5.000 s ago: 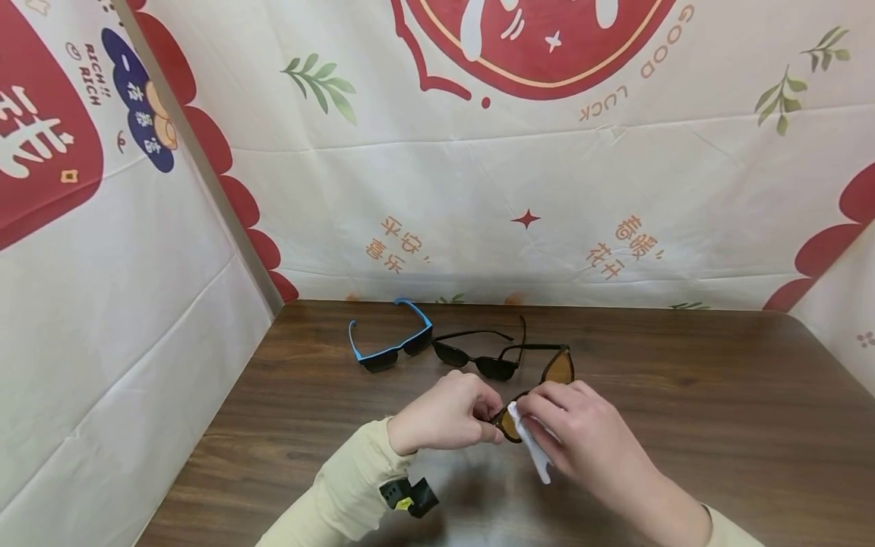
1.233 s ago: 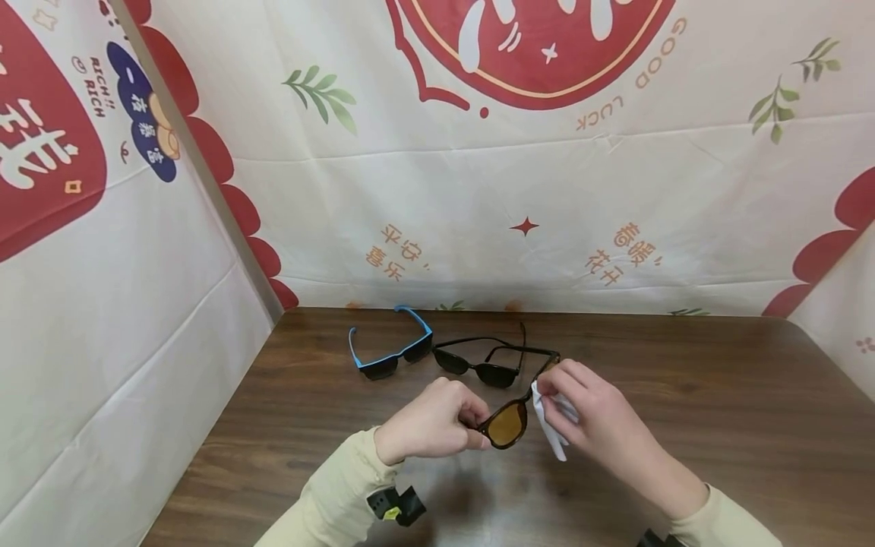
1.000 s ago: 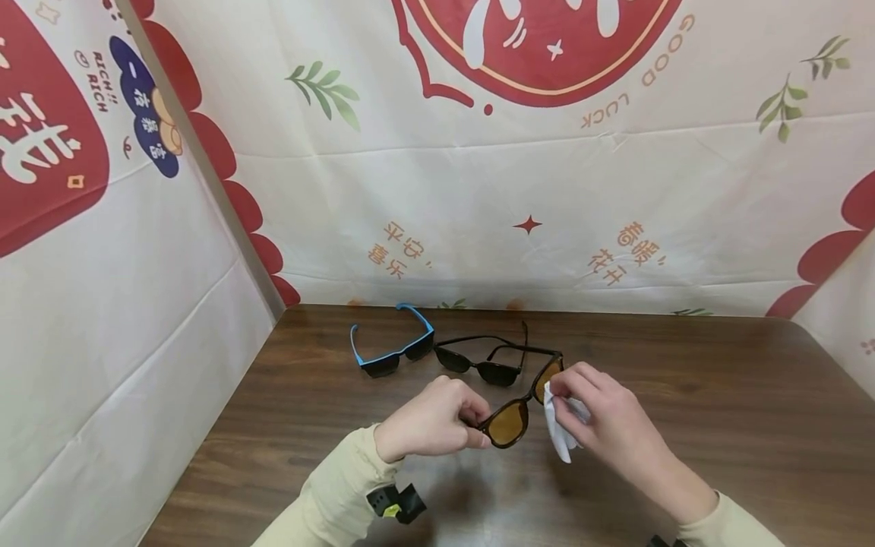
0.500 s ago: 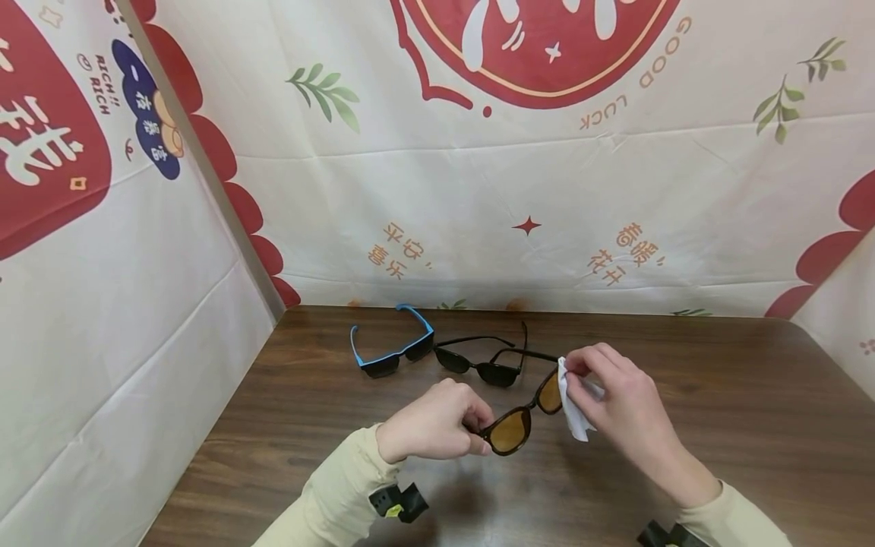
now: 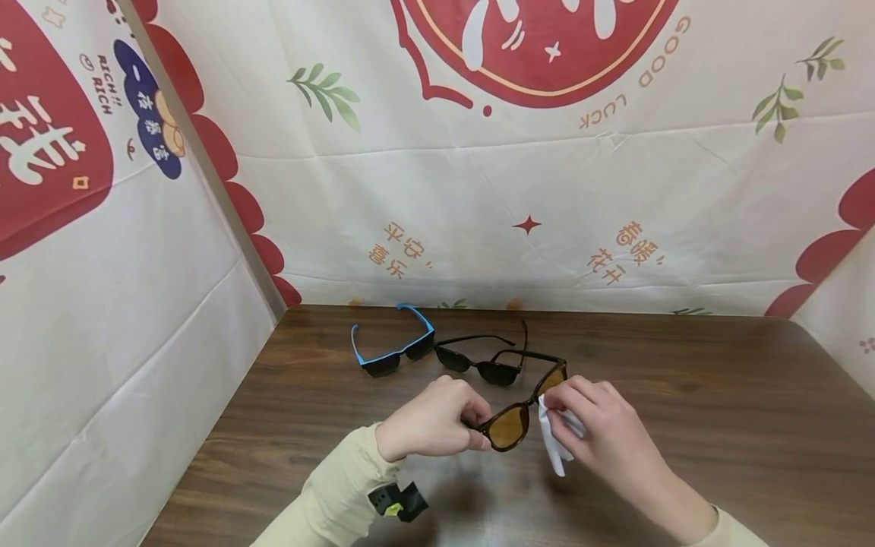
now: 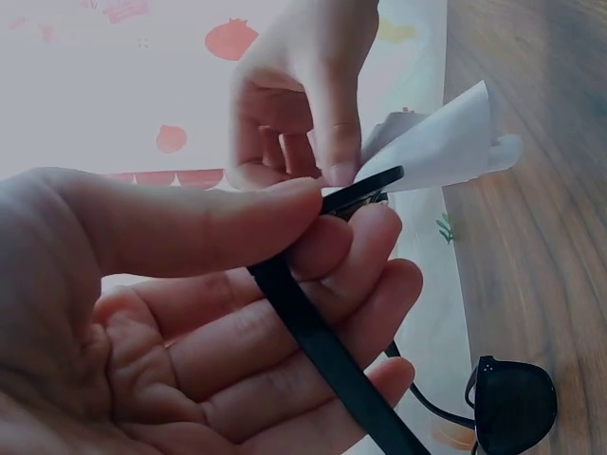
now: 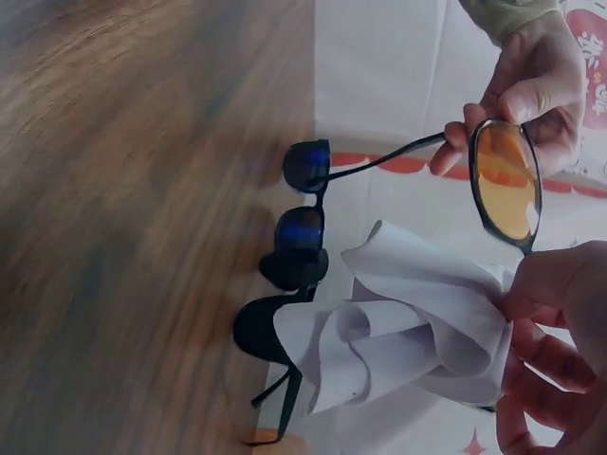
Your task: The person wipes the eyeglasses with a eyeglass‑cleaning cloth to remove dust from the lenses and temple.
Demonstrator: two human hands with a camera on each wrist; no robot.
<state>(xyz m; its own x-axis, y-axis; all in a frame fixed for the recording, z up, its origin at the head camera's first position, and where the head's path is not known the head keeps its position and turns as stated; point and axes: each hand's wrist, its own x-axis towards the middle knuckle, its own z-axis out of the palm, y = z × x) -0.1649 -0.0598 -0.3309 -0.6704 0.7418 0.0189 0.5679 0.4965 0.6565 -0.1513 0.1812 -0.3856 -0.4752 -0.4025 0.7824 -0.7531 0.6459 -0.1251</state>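
Amber-lensed sunglasses [image 5: 509, 427] with a dark frame are held up above the table, tilted. My left hand [image 5: 437, 418] pinches their near corner between thumb and fingers; in the left wrist view the dark temple arm [image 6: 313, 332] runs across the fingers. My right hand [image 5: 608, 433] pinches a crumpled white cloth [image 5: 555, 437] against the glasses near the bridge and far lens. That cloth [image 7: 417, 322] hangs in loose folds in the right wrist view and hides the far lens there. The far lens is partly covered by the right fingers in the head view.
Blue-framed sunglasses [image 5: 383, 365] lie at the back of the brown wooden table [image 5: 328, 425]. Black sunglasses [image 5: 497, 372] lie right beside them, just behind the held pair. A white printed cloth wall [image 5: 437, 182] stands along the table's far edge.
Five seconds ago the cloth was on the near lens; since then it has shifted to the far lens. Over the last half second my right hand came back left and nearer. The left hand barely moved.
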